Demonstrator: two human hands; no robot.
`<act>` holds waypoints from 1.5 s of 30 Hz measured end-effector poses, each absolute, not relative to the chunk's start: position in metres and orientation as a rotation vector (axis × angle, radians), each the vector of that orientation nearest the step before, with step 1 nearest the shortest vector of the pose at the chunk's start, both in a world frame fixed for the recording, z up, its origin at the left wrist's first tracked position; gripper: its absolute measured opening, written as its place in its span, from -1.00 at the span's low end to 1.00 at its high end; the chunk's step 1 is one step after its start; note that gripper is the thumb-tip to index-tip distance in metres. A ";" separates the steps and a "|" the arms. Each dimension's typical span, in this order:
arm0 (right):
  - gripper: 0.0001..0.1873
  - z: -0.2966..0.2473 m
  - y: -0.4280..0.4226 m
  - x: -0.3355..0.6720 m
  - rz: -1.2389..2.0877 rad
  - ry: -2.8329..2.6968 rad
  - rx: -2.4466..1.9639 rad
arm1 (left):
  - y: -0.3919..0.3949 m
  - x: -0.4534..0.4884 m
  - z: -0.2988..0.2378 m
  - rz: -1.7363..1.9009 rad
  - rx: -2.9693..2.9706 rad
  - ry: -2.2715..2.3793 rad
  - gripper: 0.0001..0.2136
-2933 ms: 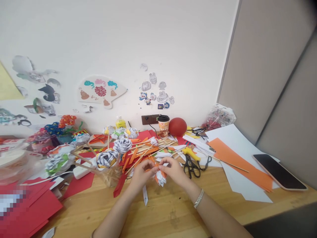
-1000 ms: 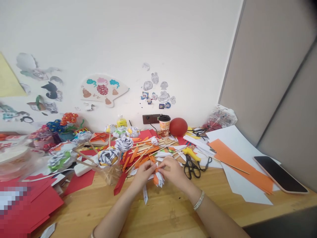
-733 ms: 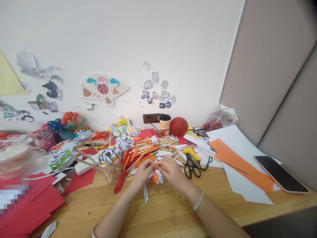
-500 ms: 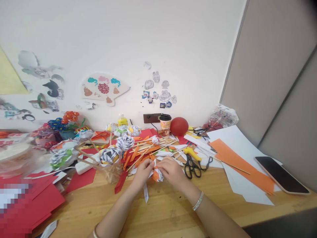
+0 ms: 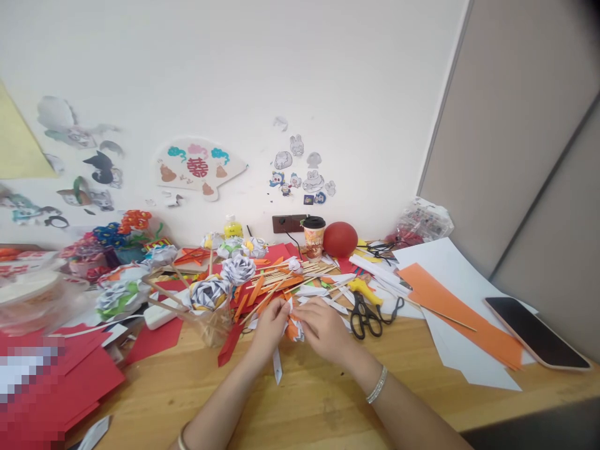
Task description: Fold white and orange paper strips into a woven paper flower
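Note:
Over the wooden table (image 5: 309,400), my left hand (image 5: 269,326) and my right hand (image 5: 324,330) meet, both pinching a small folded paper flower (image 5: 293,326) of orange and white paper. The fingers of both hands are curled closed around it and hide most of it. A white paper strip (image 5: 277,367) lies on the table just below my left hand. Behind the hands lies a heap of wooden sticks and orange strips (image 5: 276,282).
Black scissors (image 5: 365,316) lie right of my right hand. Orange sheets on white paper (image 5: 457,306) and a phone (image 5: 537,333) sit at the right. Finished paper flowers (image 5: 206,292) stand in a clear cup; red paper (image 5: 60,375) lies left. A cup (image 5: 314,237) and red ball (image 5: 340,239) stand by the wall.
Both hands stayed together on the paper flower, turning and pinching it slightly lower and closer in. The view shifted a little; nothing else on the table moved.

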State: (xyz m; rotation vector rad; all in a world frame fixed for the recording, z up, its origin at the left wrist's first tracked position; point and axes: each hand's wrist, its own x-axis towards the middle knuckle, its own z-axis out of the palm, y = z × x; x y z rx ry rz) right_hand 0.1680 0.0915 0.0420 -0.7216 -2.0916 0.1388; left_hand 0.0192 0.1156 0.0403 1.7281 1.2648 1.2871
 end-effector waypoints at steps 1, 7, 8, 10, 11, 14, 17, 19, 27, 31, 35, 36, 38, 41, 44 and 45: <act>-0.62 0.043 0.090 0.167 0.139 -2.098 -0.720 | 0.115 0.019 0.040 1.303 1.728 1.273 -0.76; -0.65 0.048 0.084 0.164 0.203 -2.047 -0.774 | 0.114 0.020 0.043 1.298 1.741 1.228 -0.77; -0.66 0.048 0.084 0.164 0.205 -2.050 -0.774 | 0.114 0.020 0.044 1.298 1.736 1.229 -0.77; -0.67 0.048 0.084 0.164 0.189 -2.066 -0.762 | 0.113 0.021 0.044 1.312 1.715 1.243 -0.77; -0.68 0.047 0.085 0.164 0.172 -2.076 -0.753 | 0.113 0.021 0.045 1.320 1.706 1.248 -0.77; -0.69 0.045 0.086 0.166 0.107 -2.097 -0.715 | 0.111 0.021 0.045 1.337 1.709 1.247 -0.77; -0.74 0.045 0.085 0.166 0.092 -2.076 -0.715 | 0.110 0.023 0.044 1.308 1.733 1.226 -0.76; -0.77 0.045 0.084 0.164 0.120 -2.033 -0.766 | 0.109 0.024 0.044 1.281 1.742 1.198 -0.75; -0.79 0.047 0.081 0.161 0.125 -2.039 -0.737 | 0.110 0.022 0.046 1.320 1.672 1.171 -0.77; -0.78 0.042 0.084 0.163 0.123 -2.042 -0.699 | 0.108 0.024 0.046 1.292 1.669 1.154 -0.75; -0.82 0.039 0.085 0.161 0.188 -1.930 -0.844 | 0.108 0.026 0.044 1.252 1.687 1.124 -0.76; -0.83 0.039 0.084 0.160 0.198 -1.927 -0.861 | 0.109 0.026 0.043 1.252 1.683 1.122 -0.76; -0.85 0.040 0.084 0.159 0.215 -1.962 -0.853 | 0.111 0.025 0.042 1.254 1.667 1.111 -0.77; -0.86 0.042 0.082 0.159 0.227 -2.000 -0.804 | 0.113 0.022 0.043 1.254 1.656 1.098 -0.78; -0.86 0.044 0.082 0.159 0.232 -2.003 -0.765 | 0.114 0.019 0.043 1.278 1.672 1.130 -0.77; -0.85 0.044 0.082 0.159 0.234 -2.008 -0.757 | 0.114 0.018 0.043 1.281 1.681 1.139 -0.77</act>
